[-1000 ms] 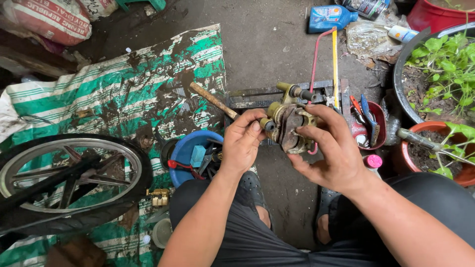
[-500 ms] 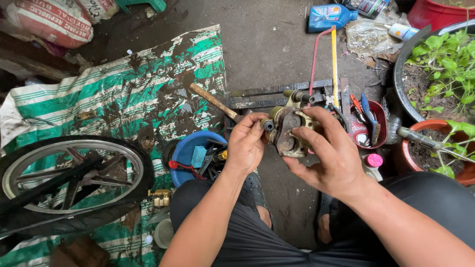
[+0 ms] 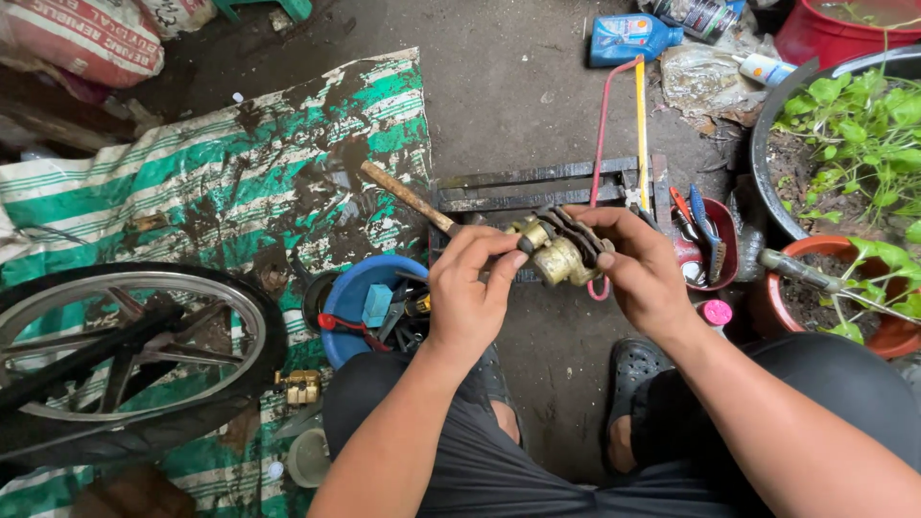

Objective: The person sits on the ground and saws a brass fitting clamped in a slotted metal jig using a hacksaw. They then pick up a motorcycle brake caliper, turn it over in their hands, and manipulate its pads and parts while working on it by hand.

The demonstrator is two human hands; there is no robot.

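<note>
At the far left one motorcycle wheel (image 3: 115, 364) with its tyre lies on a green-and-white striped tarp (image 3: 240, 182) spread over the concrete floor. Just right of the wheel, one small brass-coloured part (image 3: 301, 387) sits on the tarp's edge, and beside it one blue bowl (image 3: 369, 302) holds a jumble of small tools. Above the bowl, one hammer with a wooden handle (image 3: 408, 199) lies slanted across the floor. The left hand (image 3: 470, 293) is closed at the fingertips, thumb and forefinger pinching the left end of one dirty, gold-coloured brake caliper (image 3: 559, 251). The caliper is held in the air between the two hands, above the floor and in front of the knees. The right hand (image 3: 641, 269) is curled around the caliper's right side, fingers wrapped over its top and thumb beneath, gripping it firmly. Behind the hands, one hacksaw with a red frame (image 3: 619, 134) rests on dark metal bars (image 3: 537, 184). Further right, one small red tub (image 3: 715, 245) holds pliers, and two planters with green leaves stand at the edge: one dark basin (image 3: 767, 153) and one red pot (image 3: 868, 331). One blue oil bottle (image 3: 628, 36) lies at the top.
</note>
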